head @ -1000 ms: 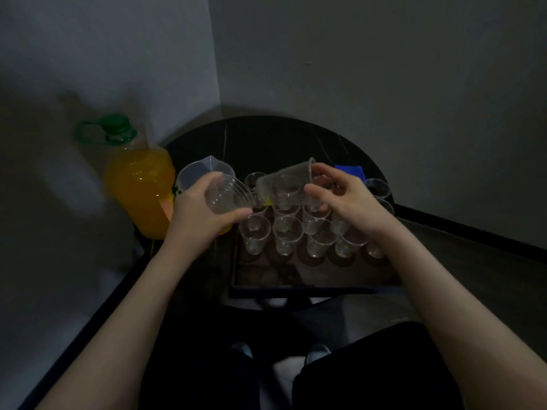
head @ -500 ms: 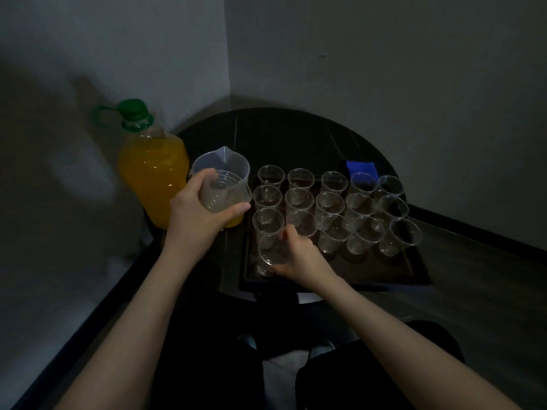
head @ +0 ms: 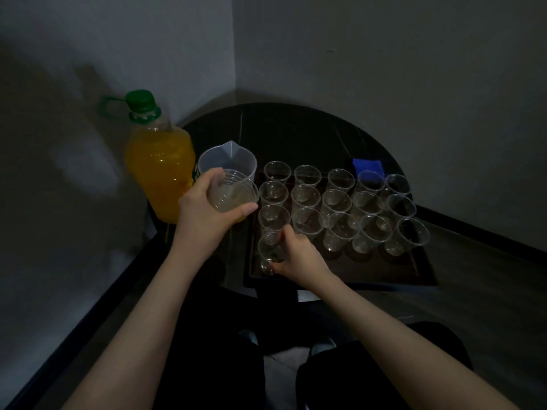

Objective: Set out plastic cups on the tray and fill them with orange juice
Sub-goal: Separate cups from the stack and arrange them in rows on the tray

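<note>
Head view shows the right hand (head: 296, 255) with fingers (head: 285, 232) curled round a single clear cup (head: 270, 251), setting it at the near left corner of the tray (head: 384, 275), just in front of three full rows of empty cups (head: 337, 199). The left hand (head: 207, 211) wraps a nested stack of cups (head: 233, 193), thumb under the rim, held just left of the tray and in front of the measuring jug (head: 228, 158). These cups look thin, light and easily crushed or tipped, so a loose hold around the wall near the base seems best. Left of the tray, the juice bottle (head: 159, 167) stands capped; it is likely heavy.
</note>
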